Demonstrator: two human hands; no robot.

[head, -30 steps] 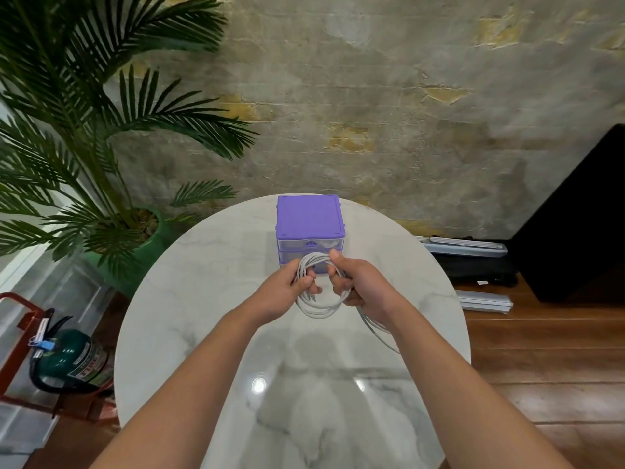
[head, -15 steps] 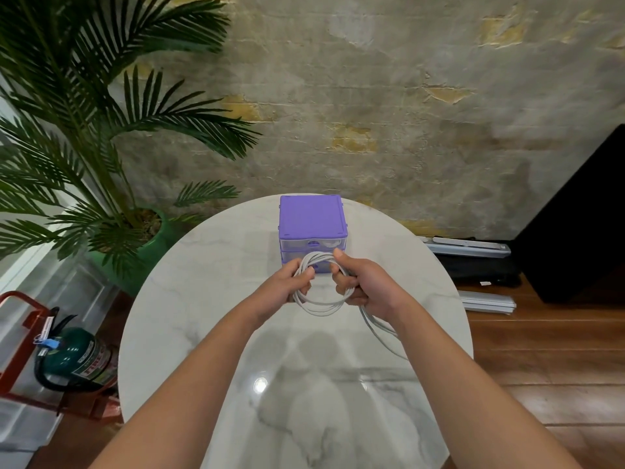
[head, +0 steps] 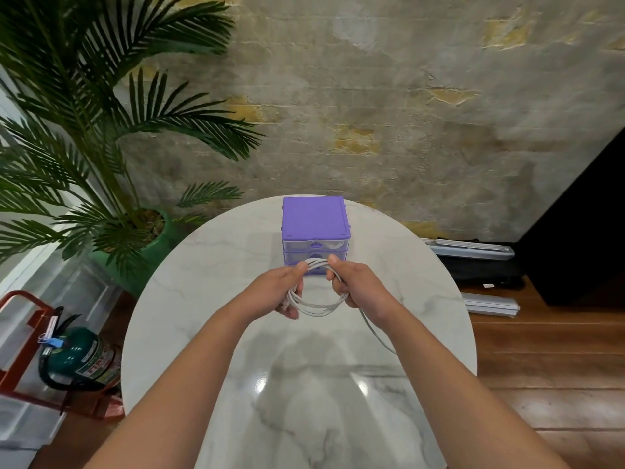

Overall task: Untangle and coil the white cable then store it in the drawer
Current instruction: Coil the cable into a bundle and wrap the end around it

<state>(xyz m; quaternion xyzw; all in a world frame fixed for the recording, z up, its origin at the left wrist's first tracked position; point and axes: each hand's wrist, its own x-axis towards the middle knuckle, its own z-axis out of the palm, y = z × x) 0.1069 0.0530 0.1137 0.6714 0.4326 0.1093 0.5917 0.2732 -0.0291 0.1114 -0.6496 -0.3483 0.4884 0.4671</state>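
The white cable (head: 318,308) is wound into a loop of several turns, held up above the round marble table (head: 203,299). My left hand (head: 279,291) grips the loop's left side, fingers curled round the strands. My right hand (head: 358,286) grips its right side. A loose tail of the cable runs from under my right hand down toward the table's right edge. Just behind the loop stands the purple drawer unit (head: 314,220) with clear drawers, all closed; something white shows inside the top one.
A potted palm (head: 111,137) in a green pot stands left of the table. A green fire extinguisher (head: 77,358) in a red stand sits on the floor at lower left. Grey flat items and a black object lie on the wooden floor at right.
The loop has widened a little as both hands shifted slightly apart along it. The loose tail has shortened somewhat. The drawer unit has not moved.
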